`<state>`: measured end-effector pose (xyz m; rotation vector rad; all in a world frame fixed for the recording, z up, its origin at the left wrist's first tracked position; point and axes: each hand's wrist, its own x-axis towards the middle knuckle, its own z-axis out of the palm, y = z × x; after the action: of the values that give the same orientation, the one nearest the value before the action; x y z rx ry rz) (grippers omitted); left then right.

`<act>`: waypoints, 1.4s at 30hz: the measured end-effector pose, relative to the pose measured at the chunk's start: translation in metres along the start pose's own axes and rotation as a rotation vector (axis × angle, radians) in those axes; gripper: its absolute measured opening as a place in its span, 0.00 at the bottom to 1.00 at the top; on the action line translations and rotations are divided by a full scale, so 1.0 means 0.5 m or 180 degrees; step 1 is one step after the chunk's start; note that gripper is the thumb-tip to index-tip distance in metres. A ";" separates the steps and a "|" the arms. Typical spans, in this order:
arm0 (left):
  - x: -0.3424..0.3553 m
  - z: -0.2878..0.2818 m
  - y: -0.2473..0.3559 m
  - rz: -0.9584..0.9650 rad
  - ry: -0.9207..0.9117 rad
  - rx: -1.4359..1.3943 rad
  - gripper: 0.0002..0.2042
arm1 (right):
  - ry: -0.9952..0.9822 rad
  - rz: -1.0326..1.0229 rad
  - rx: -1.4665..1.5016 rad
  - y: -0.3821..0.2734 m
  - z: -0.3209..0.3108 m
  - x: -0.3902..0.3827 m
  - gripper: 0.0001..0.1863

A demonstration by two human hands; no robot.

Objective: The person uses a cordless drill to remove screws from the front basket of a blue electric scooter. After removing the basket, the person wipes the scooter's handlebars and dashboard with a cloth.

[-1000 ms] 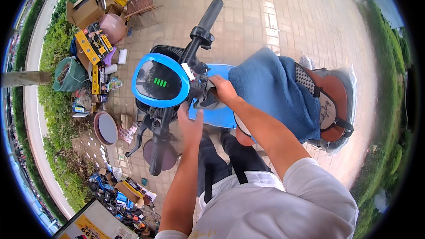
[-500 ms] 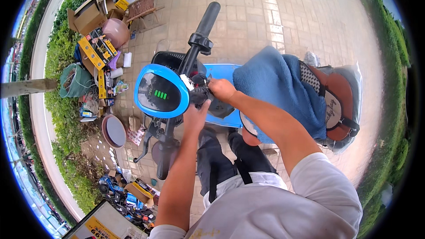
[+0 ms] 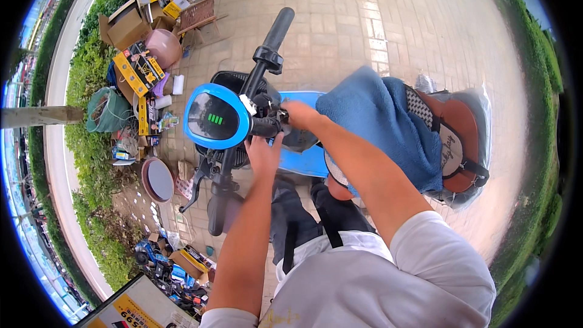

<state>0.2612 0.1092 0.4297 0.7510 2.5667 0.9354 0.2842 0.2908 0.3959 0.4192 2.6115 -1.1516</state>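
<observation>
An electric scooter stands before me, with a blue-rimmed oval display (image 3: 214, 118) showing green bars. Its black handlebar (image 3: 280, 30) runs from upper right to lower left. Just behind the display is a black ribbed stem part (image 3: 265, 127) with cables. My left hand (image 3: 263, 157) reaches up against its near side, thumb and fingers spread; the fingertips are partly hidden. On the seat side of the stem, my right hand (image 3: 299, 114) has its fingers closed at a small dark piece (image 3: 283, 116), too small to name. A blue towel (image 3: 376, 127) drapes over the seat beside my right forearm.
A brown seat back (image 3: 460, 124) stands behind the towel, and a blue footboard (image 3: 303, 161) lies beneath my hands. Left along the hedge are cardboard boxes (image 3: 126, 27), a pink tub (image 3: 163, 48), a green bag (image 3: 106, 110) and a round basin (image 3: 158, 180). Loose parts (image 3: 176, 267) lie lower left.
The handlebar has turned slightly, its near grip swinging left. My left hand has slid a little left and its thumb stands apart from the fingers. My right hand stays by the stem.
</observation>
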 end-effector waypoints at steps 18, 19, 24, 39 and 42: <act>-0.372 -0.245 0.031 -0.0714 -0.0252 -0.1192 0.24 | 0.1763 0.1869 0.2521 0.150 0.150 -0.396 0.28; -0.382 -0.287 0.062 -0.0574 -0.0107 -0.1335 0.23 | 0.1606 0.1970 0.2526 0.149 0.159 -0.409 0.28; -0.297 -0.419 0.124 -0.0008 0.0743 0.0932 0.36 | 0.1487 0.1962 0.2666 0.183 0.153 -0.430 0.23; -0.226 -0.355 0.035 -0.0568 0.0533 0.2046 0.47 | 0.1349 0.1963 0.2603 0.218 0.144 -0.447 0.14; -0.222 -0.357 0.044 -0.0568 0.0553 0.1962 0.44 | 0.1276 0.1958 0.2575 0.205 0.163 -0.436 0.13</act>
<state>0.2801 -0.0294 0.5880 0.5836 3.0466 0.1441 0.5326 0.2617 0.3485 1.6048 1.8777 -1.9454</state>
